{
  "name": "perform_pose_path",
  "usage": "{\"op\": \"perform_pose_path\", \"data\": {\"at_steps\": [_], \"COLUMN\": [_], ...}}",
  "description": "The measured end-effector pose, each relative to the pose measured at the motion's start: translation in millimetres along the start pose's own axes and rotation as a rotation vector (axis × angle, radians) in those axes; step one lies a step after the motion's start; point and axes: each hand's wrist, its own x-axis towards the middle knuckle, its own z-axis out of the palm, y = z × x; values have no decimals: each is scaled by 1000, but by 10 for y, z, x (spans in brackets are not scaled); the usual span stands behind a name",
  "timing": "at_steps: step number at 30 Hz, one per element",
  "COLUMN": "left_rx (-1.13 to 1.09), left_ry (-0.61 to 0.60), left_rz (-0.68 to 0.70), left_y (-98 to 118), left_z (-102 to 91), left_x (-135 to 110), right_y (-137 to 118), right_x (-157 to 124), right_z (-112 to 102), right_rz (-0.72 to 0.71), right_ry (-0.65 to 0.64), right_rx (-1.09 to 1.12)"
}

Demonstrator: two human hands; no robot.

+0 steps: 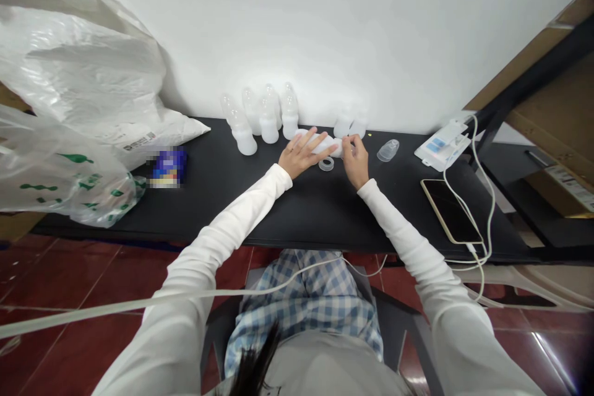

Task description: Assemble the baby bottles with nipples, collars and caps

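A white baby bottle lies on its side between my hands, its top end toward the right. My left hand rests over it, fingers stretched across its body and holding it. At the top end, my right hand has thumb and fingers pinched together; what they grip is too small to make out. Just below the bottle lies a translucent ring on the black table. A clear domed cap lies to the right of my right hand. Behind my left hand stand several white bottles with clear domed caps.
Two white bottle-like pieces stand against the wall. On the right are a white plastic case and a phone with a charging cable. White plastic bags and a blue packet are at left. A cable crosses above my lap.
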Motion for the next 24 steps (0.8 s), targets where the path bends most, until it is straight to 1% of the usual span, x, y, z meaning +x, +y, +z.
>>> {"op": "perform_pose_path", "data": {"at_steps": [2, 4, 6, 8, 12, 19, 21, 24], "left_rx": [-3, -19, -27, -16, -12, -85, -145, -270], "left_ry": [47, 65, 51, 19, -30, -30, -25, -9], "left_rz": [-12, 14, 42, 57, 87, 104, 66, -35], "left_y": [-76, -174, -253, -289, -268, -220, -191, -154], "left_z": [16, 22, 15, -8, -69, -121, -147, -216], "left_x": [12, 9, 1, -2, 16, 19, 2, -30], "right_y": [14, 12, -5, -17, 13, 65, 78, 128], "right_x": [23, 34, 34, 31, 36, -5, -6, 28], "right_z": [-5, -11, -21, -37, -79, -126, -149, -190], "right_rz": [5, -2, -28, -48, -11, 42, -8, -196], "right_ry": [42, 46, 35, 17, -54, -128, -141, -185], "right_rx": [36, 53, 33, -4, -66, -94, -129, -224]}}
